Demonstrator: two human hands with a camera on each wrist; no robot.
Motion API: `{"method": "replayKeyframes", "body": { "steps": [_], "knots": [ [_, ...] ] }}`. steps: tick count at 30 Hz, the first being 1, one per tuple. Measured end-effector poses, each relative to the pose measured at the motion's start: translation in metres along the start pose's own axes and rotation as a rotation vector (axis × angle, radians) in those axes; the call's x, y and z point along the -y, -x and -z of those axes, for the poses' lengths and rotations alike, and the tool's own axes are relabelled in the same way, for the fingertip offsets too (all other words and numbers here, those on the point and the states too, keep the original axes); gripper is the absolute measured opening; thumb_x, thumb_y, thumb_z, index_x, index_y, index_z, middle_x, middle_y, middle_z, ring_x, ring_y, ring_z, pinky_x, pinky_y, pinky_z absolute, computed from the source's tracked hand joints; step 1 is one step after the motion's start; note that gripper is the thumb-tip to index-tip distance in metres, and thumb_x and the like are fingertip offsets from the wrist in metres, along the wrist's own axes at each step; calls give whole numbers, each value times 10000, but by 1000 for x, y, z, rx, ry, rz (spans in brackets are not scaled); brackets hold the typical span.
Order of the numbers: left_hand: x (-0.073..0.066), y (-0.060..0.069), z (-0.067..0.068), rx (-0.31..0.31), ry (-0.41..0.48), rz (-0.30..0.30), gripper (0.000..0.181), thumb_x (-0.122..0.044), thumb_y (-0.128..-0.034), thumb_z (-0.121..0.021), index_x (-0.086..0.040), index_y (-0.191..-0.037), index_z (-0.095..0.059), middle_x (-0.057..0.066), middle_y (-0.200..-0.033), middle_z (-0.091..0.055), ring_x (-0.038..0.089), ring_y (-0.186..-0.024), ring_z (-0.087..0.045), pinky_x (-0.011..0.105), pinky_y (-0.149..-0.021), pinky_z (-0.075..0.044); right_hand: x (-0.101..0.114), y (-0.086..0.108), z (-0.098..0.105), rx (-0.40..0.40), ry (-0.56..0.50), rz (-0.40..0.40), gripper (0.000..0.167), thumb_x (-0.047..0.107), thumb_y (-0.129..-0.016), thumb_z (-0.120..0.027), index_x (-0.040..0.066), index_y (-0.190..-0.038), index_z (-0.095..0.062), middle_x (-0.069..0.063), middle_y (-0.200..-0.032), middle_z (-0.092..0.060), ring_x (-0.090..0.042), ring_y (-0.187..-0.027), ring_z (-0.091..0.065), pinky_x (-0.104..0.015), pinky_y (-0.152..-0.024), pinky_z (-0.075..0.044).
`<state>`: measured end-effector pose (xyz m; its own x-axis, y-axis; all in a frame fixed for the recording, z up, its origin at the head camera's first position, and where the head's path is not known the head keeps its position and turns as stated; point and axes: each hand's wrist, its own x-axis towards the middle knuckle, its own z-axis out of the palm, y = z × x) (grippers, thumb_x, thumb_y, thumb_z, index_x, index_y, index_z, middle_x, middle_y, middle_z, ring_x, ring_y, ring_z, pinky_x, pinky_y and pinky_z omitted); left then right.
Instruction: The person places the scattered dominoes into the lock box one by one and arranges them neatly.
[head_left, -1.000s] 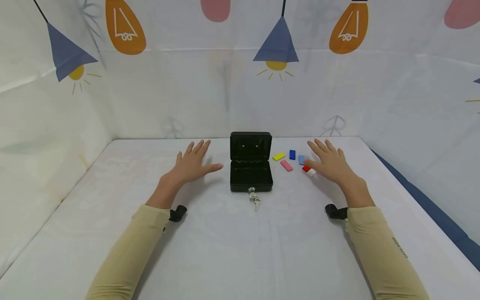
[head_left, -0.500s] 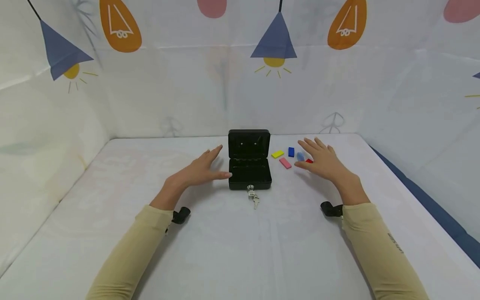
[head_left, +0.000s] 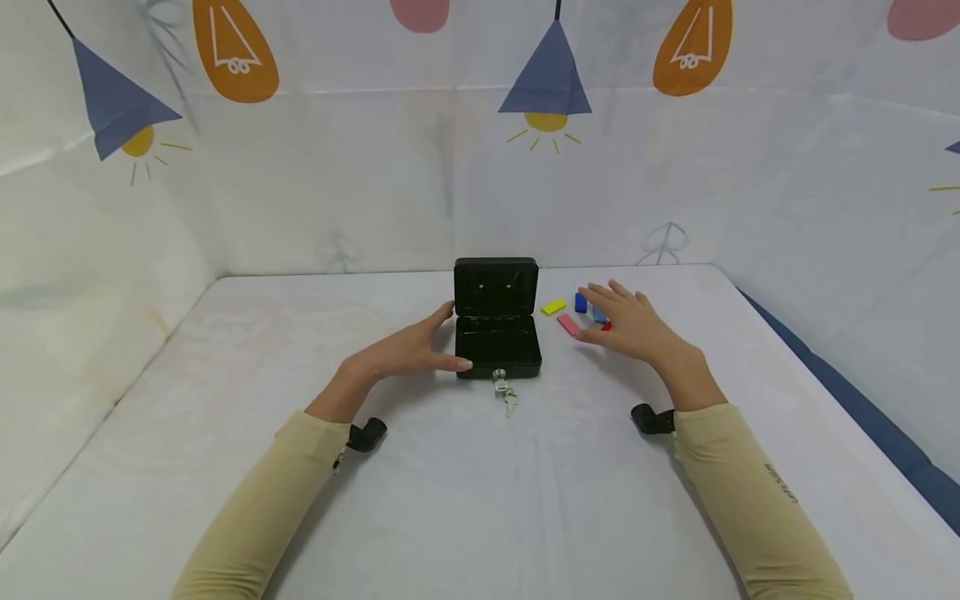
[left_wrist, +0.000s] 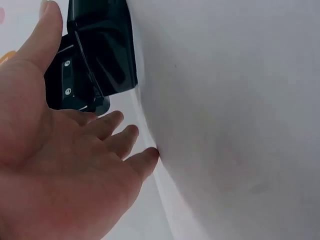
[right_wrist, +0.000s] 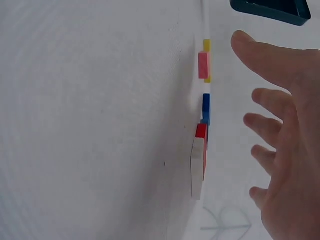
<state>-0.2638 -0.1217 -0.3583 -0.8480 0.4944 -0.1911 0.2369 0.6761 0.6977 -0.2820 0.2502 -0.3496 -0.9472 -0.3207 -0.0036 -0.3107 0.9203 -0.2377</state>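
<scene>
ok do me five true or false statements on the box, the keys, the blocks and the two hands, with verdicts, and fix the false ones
1. The black box stands open, its lid raised. True.
2. The keys are behind the box. False: the keys are at its front.
3. The left hand is beside the box. True.
4. The yellow block is inside the box. False: the yellow block lies on the table, to the right of the box.
5. The right hand grips the pink block. False: the right hand holds nothing, and the right wrist view shows it apart from the pink block.
</scene>
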Motion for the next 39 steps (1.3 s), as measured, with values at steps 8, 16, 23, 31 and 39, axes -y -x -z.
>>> {"method": "replayKeyframes", "body": {
  "steps": [8,16,23,31,39],
  "knots": [
    [-2,-2,-4,-7,24,31,1147,-616,-790,-743,-285,-1607,-10,3,-1685,-128,216,-1560,-125,542,-1241,-188,6,-3,-3,10,-1,22,813,430,-897,-678,70,-1543,-341,-175,-1617,-304,-431,-1525,-131,-687,-1194,-74],
    [-6,-4,-6,27,144,30,1157,-418,-808,-809,-252,-1609,10,50,-1680,-147,236,-1562,-112,543,-1249,-151,8,-6,-7,30,-3,44,803,377,-879,-712,47,-1524,-368,-184,-1590,-355,-438,-1517,-160,-689,-1190,-94],
    [-8,-6,-6,66,298,17,1181,-238,-803,-836,-187,-1608,27,74,-1678,-143,262,-1536,-220,455,-1233,-260,9,-8,-9,48,-39,53,742,298,-874,-722,53,-1502,-411,-192,-1559,-405,-436,-1512,-183,-670,-1198,-115],
    [-9,-7,-6,70,352,-31,1041,-148,-812,-819,-136,-1601,-140,37,-1661,-216,229,-1542,-205,445,-1228,-277,10,-11,-12,66,-56,66,646,190,-898,-665,57,-1488,-437,-216,-1543,-418,-456,-1490,-228,-657,-1191,-189],
    [-8,-7,-6,68,364,-28,1008,-136,-825,-805,-135,-1598,-158,35,-1636,-271,213,-1380,-363,410,-1111,-353,13,-11,-12,79,-52,112,582,94,-910,-612,7,-1464,-457,-220,-1510,-462,-454,-1474,-274,-616,-1198,-223]
  ]
}}
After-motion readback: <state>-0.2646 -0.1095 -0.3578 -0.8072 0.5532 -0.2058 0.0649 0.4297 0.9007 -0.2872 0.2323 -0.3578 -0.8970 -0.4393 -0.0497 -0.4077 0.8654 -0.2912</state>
